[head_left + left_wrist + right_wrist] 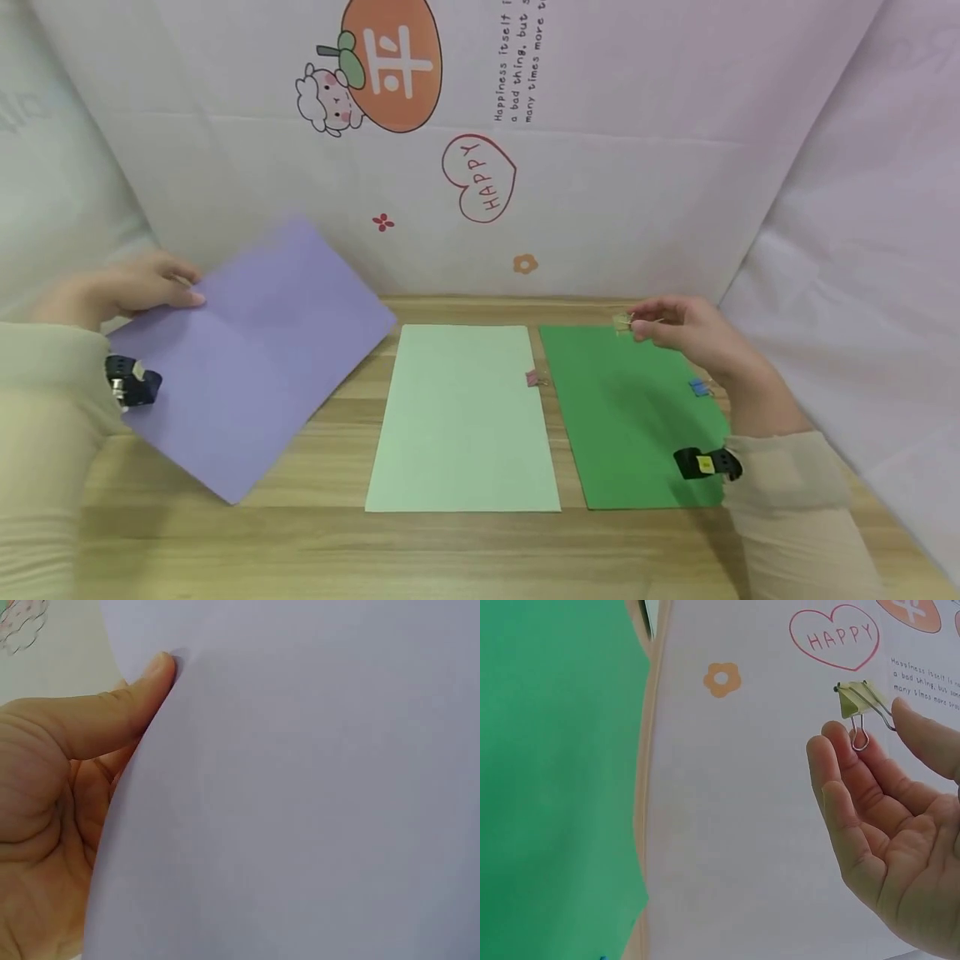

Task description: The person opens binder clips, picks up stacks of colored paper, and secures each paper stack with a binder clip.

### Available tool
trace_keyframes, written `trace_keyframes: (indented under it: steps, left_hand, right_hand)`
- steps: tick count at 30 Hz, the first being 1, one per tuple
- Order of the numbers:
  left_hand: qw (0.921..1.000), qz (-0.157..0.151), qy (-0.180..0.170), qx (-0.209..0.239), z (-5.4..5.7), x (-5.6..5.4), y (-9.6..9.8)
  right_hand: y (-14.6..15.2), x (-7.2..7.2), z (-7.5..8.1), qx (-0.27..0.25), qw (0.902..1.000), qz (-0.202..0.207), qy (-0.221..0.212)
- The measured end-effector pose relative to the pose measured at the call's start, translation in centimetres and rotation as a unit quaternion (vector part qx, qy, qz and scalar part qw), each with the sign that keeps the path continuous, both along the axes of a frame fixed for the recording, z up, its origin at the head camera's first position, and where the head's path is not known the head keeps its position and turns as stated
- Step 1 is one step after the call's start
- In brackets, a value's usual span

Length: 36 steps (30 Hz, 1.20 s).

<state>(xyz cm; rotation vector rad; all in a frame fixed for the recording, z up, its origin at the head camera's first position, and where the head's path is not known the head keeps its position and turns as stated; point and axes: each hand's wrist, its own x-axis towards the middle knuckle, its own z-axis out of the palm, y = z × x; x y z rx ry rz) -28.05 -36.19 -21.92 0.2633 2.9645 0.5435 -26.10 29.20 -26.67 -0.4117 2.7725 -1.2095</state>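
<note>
My left hand (153,283) pinches the left edge of a purple sheet of paper (262,367), which is raised and tilted over the left side of the table. In the left wrist view the thumb (146,694) lies on the sheet's near face, with the other fingers partly hidden behind it. Over the far edge of the green paper (637,425), my right hand (693,333) holds a yellow binder clip (859,697) by its wire handles, between thumb and fingers. A blue binder clip (701,387) sits on the green paper's right edge.
Between the two sheets, a pale green paper (465,425) lies flat with a pink binder clip (534,378) on its right edge. The wooden table (337,542) meets a printed white cloth backdrop (615,200) at the back; white cloth also stands on both sides.
</note>
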Motion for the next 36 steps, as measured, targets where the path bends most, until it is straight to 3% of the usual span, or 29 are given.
trace_keyframes:
  steps: [3,7,16,20,25,28,33,36]
  left_hand:
    - [0.9998,0.018,0.007,-0.003,1.0,0.3,-0.4]
    - [0.9991,0.038,-0.009,0.017,1.7,0.7,-0.7]
    - [0.9934,0.079,-0.027,0.079,1.4,1.2,-0.4]
    - [0.9913,0.088,-0.005,0.098,1.0,1.7,-0.2]
    - [0.9856,0.102,0.024,0.133,0.3,2.3,0.3]
    - [0.9741,0.121,0.044,0.186,-0.3,2.6,1.1]
    - [0.9388,0.153,0.069,0.3,-1.7,2.6,3.2]
    - [0.924,0.167,0.067,0.338,-2.0,2.5,4.6]
  right_hand:
    - [-0.1,-0.2,0.1,-0.023,0.9997,-0.003,-0.009]
    - [-0.4,-0.2,0.2,-0.048,0.9986,-0.009,-0.018]
    - [-1.3,-0.5,0.3,-0.12,0.9924,-0.019,-0.017]
    - [-1.6,-0.7,0.3,-0.176,0.9841,-0.016,-0.013]
    - [-2.0,-0.7,0.6,-0.27,0.9626,-0.009,-0.016]
    - [-2.2,-0.5,0.8,-0.308,0.9511,-0.003,-0.019]
    - [-2.5,-0.4,0.8,-0.336,0.9415,0.002,-0.028]
    - [-2.6,-0.3,0.8,-0.349,0.9367,0.006,-0.032]
